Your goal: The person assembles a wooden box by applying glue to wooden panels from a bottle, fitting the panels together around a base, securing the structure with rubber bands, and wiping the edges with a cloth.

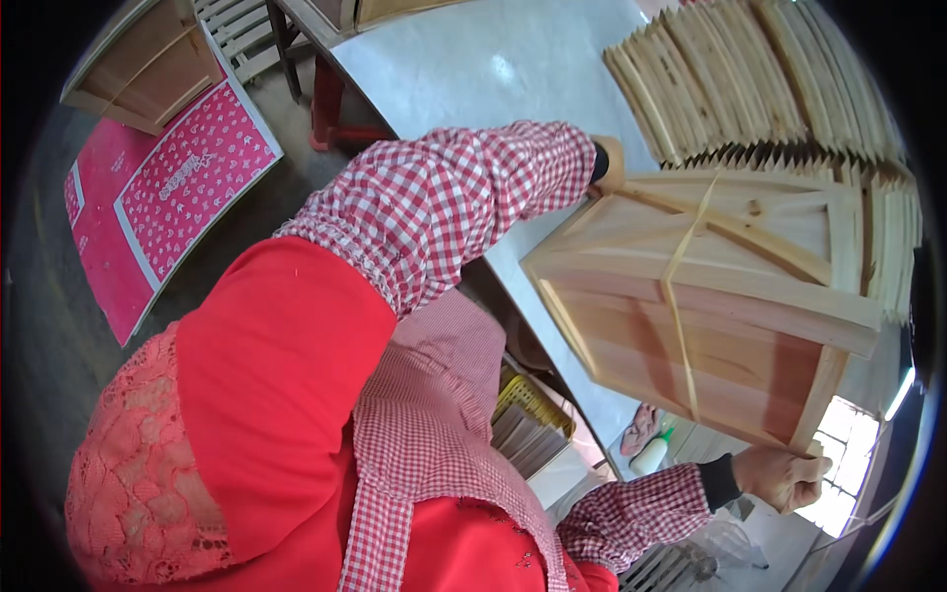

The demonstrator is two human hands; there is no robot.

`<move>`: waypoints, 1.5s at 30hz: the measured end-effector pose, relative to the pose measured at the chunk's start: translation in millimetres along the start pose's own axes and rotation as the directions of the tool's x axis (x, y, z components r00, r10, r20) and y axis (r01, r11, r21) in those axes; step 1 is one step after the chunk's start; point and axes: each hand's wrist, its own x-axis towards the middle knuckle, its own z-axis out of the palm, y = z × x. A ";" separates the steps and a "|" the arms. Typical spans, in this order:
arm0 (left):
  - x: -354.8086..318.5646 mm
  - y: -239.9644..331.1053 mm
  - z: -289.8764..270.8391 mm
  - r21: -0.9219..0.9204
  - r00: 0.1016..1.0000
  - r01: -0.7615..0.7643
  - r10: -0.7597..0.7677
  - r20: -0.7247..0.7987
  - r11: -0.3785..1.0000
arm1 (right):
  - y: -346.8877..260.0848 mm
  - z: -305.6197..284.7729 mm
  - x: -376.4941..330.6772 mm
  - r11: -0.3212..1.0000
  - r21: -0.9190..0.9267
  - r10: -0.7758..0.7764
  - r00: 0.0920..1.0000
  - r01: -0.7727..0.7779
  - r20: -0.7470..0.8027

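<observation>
A pale wooden crate (602, 326) with a diagonal brace stands tilted across the table, and a yellowish band (675, 296) runs round its middle. At its upper left corner is my left hand (612, 163), wrapped over the edge; most of its fingers are hidden. My right hand (784, 479) is closed at the opposite end, against the crate's lower right corner, with the fingers curled in.
Stacked wooden pieces (710, 89) rise behind the crate on the pale table (473, 74). A second banded crate (148, 69) rests on pink printed cardboard (197, 173) at left. Below the table edge sits a yellow basket (538, 405); a white bottle (651, 454) lies near a pink cloth (640, 429).
</observation>
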 end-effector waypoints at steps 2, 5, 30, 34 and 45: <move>8.1 -10.3 3.1 -0.280 0.990 0.137 -0.119 0.082 0.950 | 0.1 4.3 -1.3 1.000 0.008 0.000 1.000 0.000 0.003; -3.4 -18.1 17.7 -0.511 0.989 0.136 -0.143 0.026 0.849 | 2.8 6.6 -0.5 0.999 0.041 -0.012 1.000 0.012 -0.012; -230.5 -18.3 88.2 0.339 0.556 -0.607 0.689 -0.464 0.719 | 31.7 5.3 4.9 0.974 0.225 -0.040 0.985 0.001 0.168; -235.4 -9.0 87.8 0.359 0.572 -0.584 0.683 -0.455 0.728 | 27.2 -8.8 7.8 0.990 0.110 -0.103 0.976 0.083 0.192; -207.4 96.6 -84.7 0.051 0.273 -0.663 0.304 -0.913 0.747 | -10.9 -11.7 11.7 0.990 0.136 -0.083 0.959 0.047 0.272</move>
